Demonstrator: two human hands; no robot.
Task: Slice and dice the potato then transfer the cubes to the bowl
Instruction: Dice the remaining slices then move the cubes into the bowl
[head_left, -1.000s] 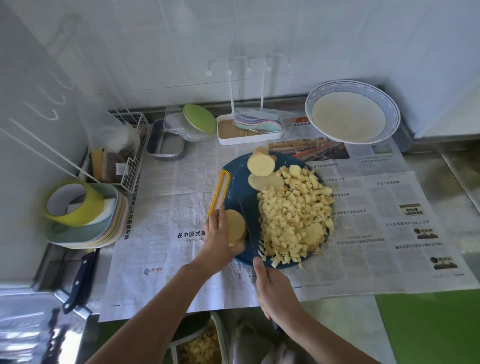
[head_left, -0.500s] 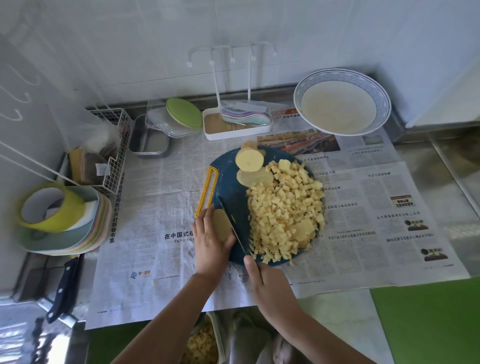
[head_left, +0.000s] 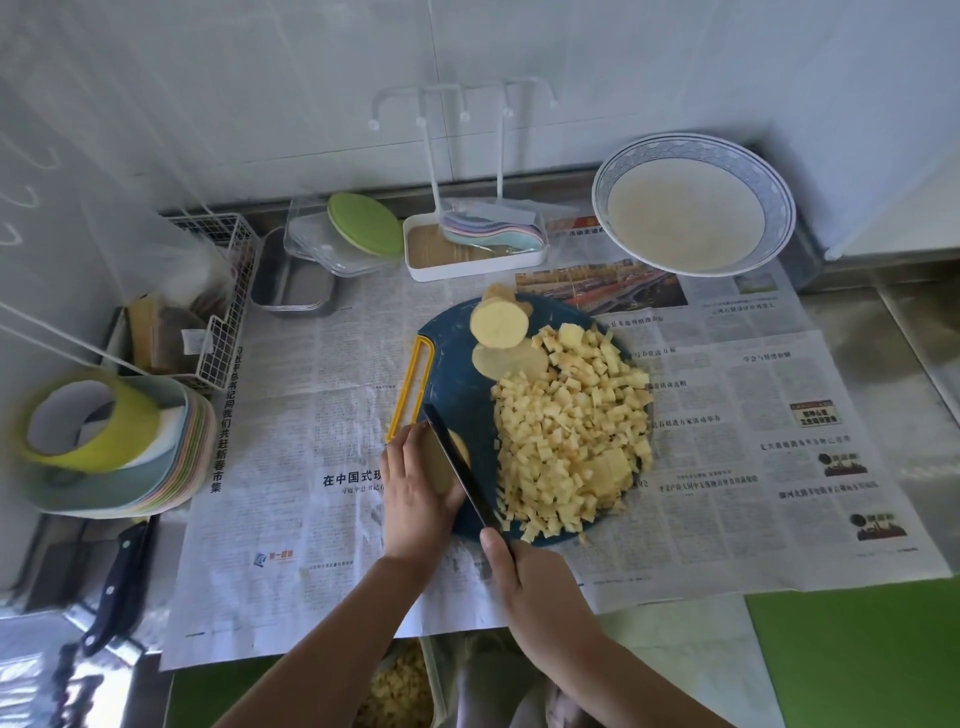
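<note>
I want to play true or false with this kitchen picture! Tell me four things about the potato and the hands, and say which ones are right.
1. The right hand holds a knife. True.
2. The potato cubes are in the blue-rimmed bowl. False: they are piled on the cutting board.
3. The left hand holds a potato piece on the board. True.
4. The cutting board is red. False: it is dark blue with a yellow handle.
</note>
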